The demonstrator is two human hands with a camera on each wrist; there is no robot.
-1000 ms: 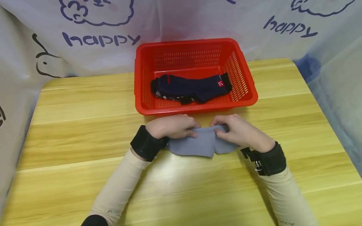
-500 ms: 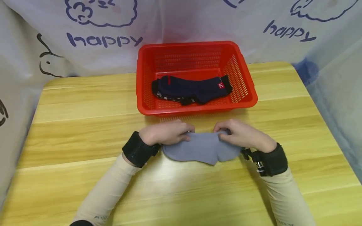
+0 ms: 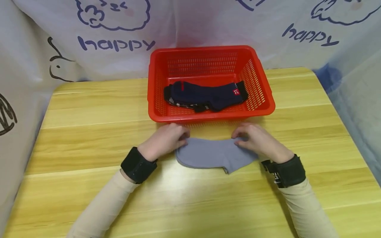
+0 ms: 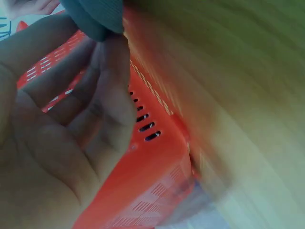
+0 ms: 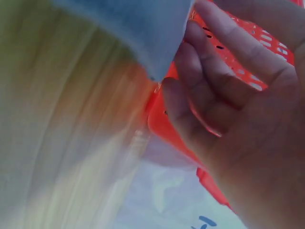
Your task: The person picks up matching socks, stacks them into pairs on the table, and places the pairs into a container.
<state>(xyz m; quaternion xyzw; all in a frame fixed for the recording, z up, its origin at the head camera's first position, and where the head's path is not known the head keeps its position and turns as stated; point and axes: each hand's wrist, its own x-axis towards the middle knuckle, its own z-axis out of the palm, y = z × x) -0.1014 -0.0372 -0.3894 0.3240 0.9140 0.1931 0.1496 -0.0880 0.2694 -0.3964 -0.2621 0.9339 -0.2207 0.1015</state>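
Grey sock (image 3: 212,155), ends hidden under both hands' (image 3: 165,140) pinching fingertips; wrist views blurred.

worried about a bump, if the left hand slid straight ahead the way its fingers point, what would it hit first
Probably the near wall of the red basket. The left hand rests on the end of the grey sock, fingers aimed forward and slightly inward, with the basket close ahead. Exact depth is hard to judge.

Head view down over table (image 3: 74,109); wrist views close, sharing red basket (image 3: 208,53).
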